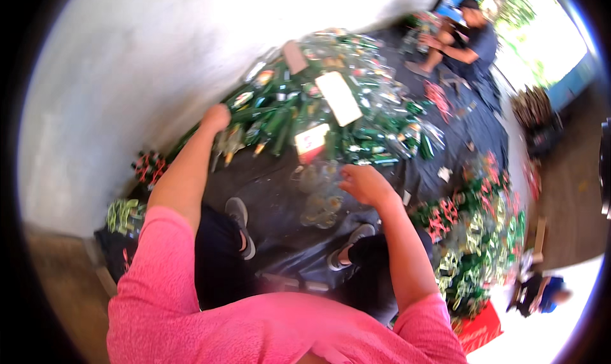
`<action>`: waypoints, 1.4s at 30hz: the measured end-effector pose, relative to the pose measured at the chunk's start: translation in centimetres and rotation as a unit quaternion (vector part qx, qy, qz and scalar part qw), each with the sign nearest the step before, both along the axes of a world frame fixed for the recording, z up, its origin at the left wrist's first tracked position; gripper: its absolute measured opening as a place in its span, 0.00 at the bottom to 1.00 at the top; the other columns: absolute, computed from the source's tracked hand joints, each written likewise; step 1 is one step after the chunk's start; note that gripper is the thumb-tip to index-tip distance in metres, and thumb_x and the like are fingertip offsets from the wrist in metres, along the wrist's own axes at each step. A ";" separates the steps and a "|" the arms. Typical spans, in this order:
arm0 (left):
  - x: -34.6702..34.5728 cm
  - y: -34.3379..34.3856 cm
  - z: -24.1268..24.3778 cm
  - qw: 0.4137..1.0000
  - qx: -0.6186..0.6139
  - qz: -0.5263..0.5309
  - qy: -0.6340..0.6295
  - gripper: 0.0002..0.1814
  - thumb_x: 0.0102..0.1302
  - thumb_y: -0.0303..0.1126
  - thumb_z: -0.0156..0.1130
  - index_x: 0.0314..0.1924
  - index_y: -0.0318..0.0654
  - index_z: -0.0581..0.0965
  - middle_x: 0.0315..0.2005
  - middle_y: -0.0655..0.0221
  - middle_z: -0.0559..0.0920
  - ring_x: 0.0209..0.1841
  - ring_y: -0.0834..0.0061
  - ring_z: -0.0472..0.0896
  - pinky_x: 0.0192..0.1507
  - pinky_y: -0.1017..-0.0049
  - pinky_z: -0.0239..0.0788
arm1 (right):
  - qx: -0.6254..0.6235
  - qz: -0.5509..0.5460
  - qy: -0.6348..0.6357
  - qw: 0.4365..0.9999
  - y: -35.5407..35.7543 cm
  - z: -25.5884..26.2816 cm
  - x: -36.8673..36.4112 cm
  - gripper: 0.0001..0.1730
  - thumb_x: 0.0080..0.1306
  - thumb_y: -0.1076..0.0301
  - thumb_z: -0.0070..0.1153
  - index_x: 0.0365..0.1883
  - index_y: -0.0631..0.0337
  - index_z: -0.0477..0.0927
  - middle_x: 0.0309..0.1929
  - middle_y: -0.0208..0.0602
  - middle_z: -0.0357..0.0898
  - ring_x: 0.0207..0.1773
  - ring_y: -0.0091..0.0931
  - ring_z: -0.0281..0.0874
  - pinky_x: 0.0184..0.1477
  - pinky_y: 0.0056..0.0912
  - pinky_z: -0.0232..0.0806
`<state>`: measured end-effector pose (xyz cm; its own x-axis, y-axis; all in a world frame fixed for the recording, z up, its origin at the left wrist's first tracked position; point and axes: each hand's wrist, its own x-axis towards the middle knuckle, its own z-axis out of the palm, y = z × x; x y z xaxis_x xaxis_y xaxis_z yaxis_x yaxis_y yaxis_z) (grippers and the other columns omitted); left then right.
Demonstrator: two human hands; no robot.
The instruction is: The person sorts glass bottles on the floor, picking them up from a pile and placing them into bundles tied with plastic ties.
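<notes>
Spread against the white wall is a large pile of green and clear glass bottles (281, 120). My left hand (217, 117) reaches to the pile's left edge, beside green bottles; whether its fingers grip one is hidden by blur and the back of the hand. Near the pile's front edge is my right hand (363, 183), fingers curled, to the right of a group of upright clear glass bottles (315, 192) on the black sheet (272, 187). I cannot tell whether it touches one. Pieces of cardboard (339, 98) lie on the pile.
Bottle bundles tied with pink and yellow-green strands (477, 235) stand at the right; more are at far left (125, 216). A person (470, 44) sits at the upper right handling bottles near pink strands (437, 99). Another person (542, 295) is at lower right, near a red crate (479, 328).
</notes>
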<state>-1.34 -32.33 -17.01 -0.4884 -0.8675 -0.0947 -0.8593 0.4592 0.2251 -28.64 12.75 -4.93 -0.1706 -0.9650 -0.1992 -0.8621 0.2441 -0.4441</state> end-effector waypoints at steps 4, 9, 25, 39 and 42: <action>0.5 -4.7 -1.6 0.999 0.039 0.030 0.004 0.11 0.62 0.29 0.61 0.37 0.30 0.87 0.37 0.43 0.87 0.41 0.45 0.88 0.47 0.51 0.79 | -0.020 -0.011 -0.047 0.999 -1.1 0.4 1.6 0.20 0.68 0.62 0.62 0.54 0.63 0.82 0.45 0.53 0.87 0.51 0.51 0.84 0.54 0.52 0.74; -1.6 -6.1 -7.9 0.989 -0.029 0.082 0.120 0.11 0.67 0.32 0.59 0.36 0.33 0.86 0.36 0.47 0.88 0.41 0.47 0.88 0.48 0.52 0.79 | 0.023 -0.028 -0.020 0.999 -2.7 0.6 0.8 0.20 0.67 0.64 0.65 0.56 0.63 0.82 0.46 0.52 0.87 0.49 0.47 0.86 0.53 0.46 0.76; -5.6 -11.4 -23.3 0.993 -0.117 0.024 0.010 0.15 0.75 0.33 0.50 0.56 0.46 0.79 0.53 0.62 0.82 0.59 0.58 0.79 0.58 0.53 0.69 | 0.097 -0.126 -0.076 0.984 -8.6 -2.3 -3.2 0.21 0.67 0.71 0.68 0.58 0.66 0.83 0.48 0.48 0.88 0.48 0.35 0.89 0.49 0.36 0.79; -5.8 -11.1 -18.7 0.998 -0.001 0.043 0.055 0.31 0.45 0.40 0.80 0.49 0.40 0.79 0.49 0.60 0.85 0.55 0.54 0.84 0.54 0.52 0.78 | 0.099 -0.111 -0.078 0.986 -10.0 -2.6 -4.3 0.21 0.68 0.71 0.68 0.58 0.66 0.82 0.49 0.48 0.88 0.49 0.35 0.89 0.51 0.36 0.79; -8.7 -9.9 -14.7 0.996 0.049 -0.010 0.076 0.34 0.44 0.47 0.78 0.49 0.37 0.80 0.49 0.56 0.85 0.53 0.52 0.85 0.53 0.55 0.79 | 0.099 -0.120 -0.082 0.984 -10.1 -1.6 -3.6 0.21 0.68 0.71 0.67 0.58 0.65 0.82 0.49 0.48 0.88 0.49 0.35 0.89 0.51 0.35 0.79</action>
